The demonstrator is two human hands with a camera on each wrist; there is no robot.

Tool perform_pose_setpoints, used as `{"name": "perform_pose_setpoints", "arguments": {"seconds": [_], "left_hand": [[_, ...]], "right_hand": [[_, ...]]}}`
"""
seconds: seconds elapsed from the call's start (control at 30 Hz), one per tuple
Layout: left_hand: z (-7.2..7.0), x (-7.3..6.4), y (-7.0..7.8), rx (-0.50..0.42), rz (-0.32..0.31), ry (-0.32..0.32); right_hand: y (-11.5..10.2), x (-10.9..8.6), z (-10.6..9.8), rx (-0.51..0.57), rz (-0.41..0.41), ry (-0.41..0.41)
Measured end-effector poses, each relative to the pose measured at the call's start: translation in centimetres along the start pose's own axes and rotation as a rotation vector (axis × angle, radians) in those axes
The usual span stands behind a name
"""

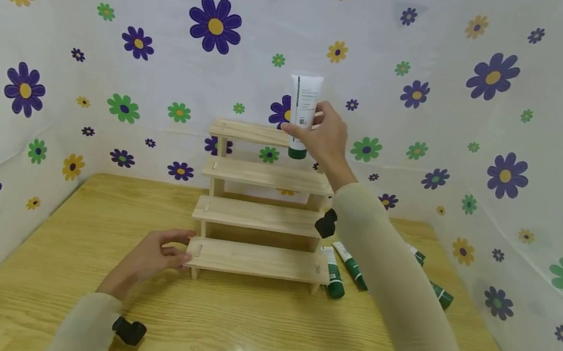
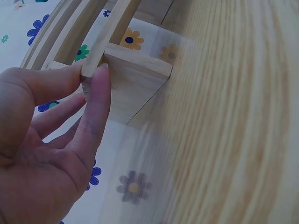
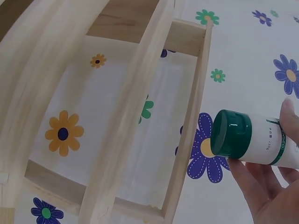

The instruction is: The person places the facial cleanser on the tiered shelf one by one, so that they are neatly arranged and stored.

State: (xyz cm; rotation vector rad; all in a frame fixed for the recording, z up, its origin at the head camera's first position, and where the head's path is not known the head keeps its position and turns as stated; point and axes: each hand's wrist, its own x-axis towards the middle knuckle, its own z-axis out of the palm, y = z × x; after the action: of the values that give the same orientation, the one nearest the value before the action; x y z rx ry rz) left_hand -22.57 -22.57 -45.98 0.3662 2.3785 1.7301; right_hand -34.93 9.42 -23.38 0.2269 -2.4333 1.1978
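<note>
The white tube (image 1: 302,113) carries small dark print and a barcode-like block in the head view, too small to read. In the right wrist view, faint print runs along the tube (image 3: 266,144) at 3 o'clock, also illegible.

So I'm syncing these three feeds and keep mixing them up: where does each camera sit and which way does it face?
Head: on the head, looking forward and down at the table and stepped wooden rack; both sleeves and hands show.
Left wrist: at the left hand, facing the rack's lower corner; its fingers pinch a slat.
Right wrist: at the right hand, looking up through the slats; it holds the green-capped tube.
Shared: all views show the rack; head and right wrist share the tube.
</note>
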Motion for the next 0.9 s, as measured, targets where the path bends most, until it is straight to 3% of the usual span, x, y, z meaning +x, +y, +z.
{"name": "perform_pose_setpoints", "arguments": {"seconds": [0.4,0.9], "left_hand": [[-0.3,0.0,-0.3,-0.010,0.002,-0.006],[-0.2,-0.1,0.1,-0.009,-0.002,-0.018]], "right_hand": [[-1.0,1.9,2.7,0.034,0.025,0.001],[-0.8,3.2,4.7,0.049,0.019,0.067]]}}
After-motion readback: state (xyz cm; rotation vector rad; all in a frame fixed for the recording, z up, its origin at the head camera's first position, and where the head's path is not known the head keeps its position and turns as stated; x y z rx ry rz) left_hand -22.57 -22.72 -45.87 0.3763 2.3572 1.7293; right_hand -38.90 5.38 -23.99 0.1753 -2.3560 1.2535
